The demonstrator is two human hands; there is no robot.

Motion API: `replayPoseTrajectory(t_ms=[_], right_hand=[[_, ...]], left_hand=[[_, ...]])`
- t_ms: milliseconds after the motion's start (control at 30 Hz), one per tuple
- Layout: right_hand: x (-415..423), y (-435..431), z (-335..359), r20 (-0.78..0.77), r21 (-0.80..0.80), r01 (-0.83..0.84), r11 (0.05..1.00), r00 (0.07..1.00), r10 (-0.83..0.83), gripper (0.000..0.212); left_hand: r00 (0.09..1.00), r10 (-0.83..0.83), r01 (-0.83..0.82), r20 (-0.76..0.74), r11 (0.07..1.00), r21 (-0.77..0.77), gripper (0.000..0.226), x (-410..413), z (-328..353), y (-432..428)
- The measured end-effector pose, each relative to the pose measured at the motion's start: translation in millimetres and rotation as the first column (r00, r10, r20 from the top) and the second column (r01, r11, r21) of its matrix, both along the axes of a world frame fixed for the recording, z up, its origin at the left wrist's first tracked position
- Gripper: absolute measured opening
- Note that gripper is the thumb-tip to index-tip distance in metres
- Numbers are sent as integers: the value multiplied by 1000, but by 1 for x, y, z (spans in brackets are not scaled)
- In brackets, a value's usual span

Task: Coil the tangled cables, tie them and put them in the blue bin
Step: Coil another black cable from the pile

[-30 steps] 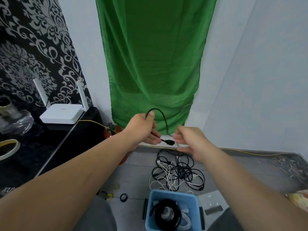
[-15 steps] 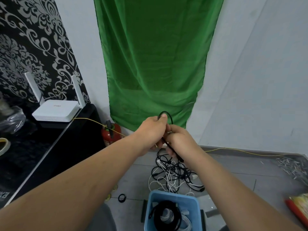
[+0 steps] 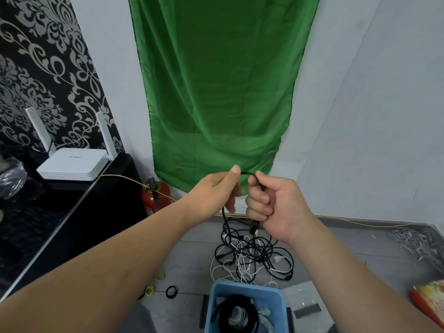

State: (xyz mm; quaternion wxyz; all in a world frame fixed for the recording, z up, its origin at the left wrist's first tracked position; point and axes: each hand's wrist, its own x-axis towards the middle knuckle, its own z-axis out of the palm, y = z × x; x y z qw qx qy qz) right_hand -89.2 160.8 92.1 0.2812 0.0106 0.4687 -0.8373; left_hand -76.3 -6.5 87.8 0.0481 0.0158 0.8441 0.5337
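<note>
Gripping the black cable (image 3: pixel 224 216): left hand (image 3: pixel 212 192) pinching, right hand (image 3: pixel 276 204) fisted

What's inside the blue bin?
A coiled black cable lies in the blue bin, with white cable beside it. The bottom is hidden under them.

At the frame's centre the left hand (image 3: pixel 216 191) pinched a black cable (image 3: pixel 224 219) under its thumb, and the right hand (image 3: pixel 276 205) gripped the same cable in a fist, a short loop arching between them. The cable hung down to a tangle of black and white cables (image 3: pixel 252 258) on the grey floor. At the bottom edge a blue bin (image 3: pixel 278 308) held coiled cables (image 3: pixel 237 313).
</note>
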Motion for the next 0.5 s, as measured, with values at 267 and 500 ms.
replayPoseTrajectory(t_ms=[267, 500], right_hand=[[-11, 9, 5, 85, -293, 192, 937, 981, -174, 30], [-20, 10, -1, 87, -344, 368, 864, 928, -361, 21]], left_hand=[[990, -117, 130, 79, 974, -187, 53, -6, -23, -17], [904, -257, 394, 341, 808, -437, 61, 6, -42, -6]])
